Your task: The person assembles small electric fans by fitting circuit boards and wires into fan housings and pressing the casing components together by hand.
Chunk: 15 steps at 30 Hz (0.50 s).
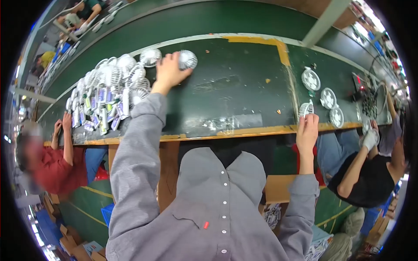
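My left hand [170,73] reaches over the far side of the green table, thumb and fingers closed on the edge of a round white fan head [187,59]. Just left of that hand lies another white fan head [150,57], at the edge of a big pile of white handheld fans [109,80]. At the table's front edge, my right hand [307,128] pinches a white fan part [306,108] that stands on its side. Beyond it, several round white fan parts with visible blades [311,79] lie on the table.
A co-worker in red [58,167] sits at the left by the pile. Another in black [370,176], wearing a white glove, works at the right near a bundle of wires [369,106]. A metal post [325,24] rises at the back. A cardboard box [278,189] stands below the table.
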{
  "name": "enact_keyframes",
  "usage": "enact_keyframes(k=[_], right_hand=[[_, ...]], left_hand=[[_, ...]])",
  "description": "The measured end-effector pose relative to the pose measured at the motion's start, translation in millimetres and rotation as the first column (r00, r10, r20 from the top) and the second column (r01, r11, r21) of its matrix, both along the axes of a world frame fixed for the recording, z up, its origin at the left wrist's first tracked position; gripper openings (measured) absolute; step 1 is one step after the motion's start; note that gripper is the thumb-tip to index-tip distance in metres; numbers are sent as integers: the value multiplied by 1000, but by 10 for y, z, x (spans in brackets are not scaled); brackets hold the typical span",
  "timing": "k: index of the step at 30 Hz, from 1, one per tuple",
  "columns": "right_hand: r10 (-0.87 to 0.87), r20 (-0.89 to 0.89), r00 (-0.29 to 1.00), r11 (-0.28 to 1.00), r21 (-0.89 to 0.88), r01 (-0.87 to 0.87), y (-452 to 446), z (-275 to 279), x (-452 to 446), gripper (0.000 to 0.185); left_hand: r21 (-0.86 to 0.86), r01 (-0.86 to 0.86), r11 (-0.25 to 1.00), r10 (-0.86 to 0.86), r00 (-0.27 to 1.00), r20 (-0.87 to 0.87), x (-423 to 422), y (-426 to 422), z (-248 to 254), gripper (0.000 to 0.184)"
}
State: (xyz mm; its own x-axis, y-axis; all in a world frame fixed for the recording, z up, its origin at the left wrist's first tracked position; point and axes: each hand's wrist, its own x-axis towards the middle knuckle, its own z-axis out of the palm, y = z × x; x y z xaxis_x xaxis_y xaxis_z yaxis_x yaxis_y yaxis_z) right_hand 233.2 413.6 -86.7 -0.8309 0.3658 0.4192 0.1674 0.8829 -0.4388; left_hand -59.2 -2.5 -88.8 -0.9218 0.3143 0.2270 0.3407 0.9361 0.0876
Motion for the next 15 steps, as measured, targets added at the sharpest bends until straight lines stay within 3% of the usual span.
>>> enact_keyframes(k=[3, 6, 8, 9, 12, 15], right_hand=[[37, 73, 997, 959, 279, -56, 283, -229, -185, 11], [-38, 11, 999, 923, 383, 31, 705, -401, -372, 19], [-132, -187, 974, 852, 481, 208, 739, -338, -453, 28], [-215, -203, 955, 876, 392, 281, 712, -353, -505, 37], [36, -257, 966, 992, 127, -4, -7, 49, -609, 44], [254, -239, 937, 938, -177, -299, -995, 572, -530, 50]], left_hand=[[302, 54, 952, -89, 991, 102, 233, 67, 40, 81], [566, 57, 822, -49, 998, -29, 328, 34, 17, 86], [889, -158, 430, -189, 947, 260, 559, 126, 423, 75], [935, -113, 335, -240, 950, 201, 663, 169, 577, 71], [996, -51, 74, -405, 911, 76, 909, 272, 992, 62], [983, -80, -166, -555, 832, -26, 1140, 496, 1360, 59]])
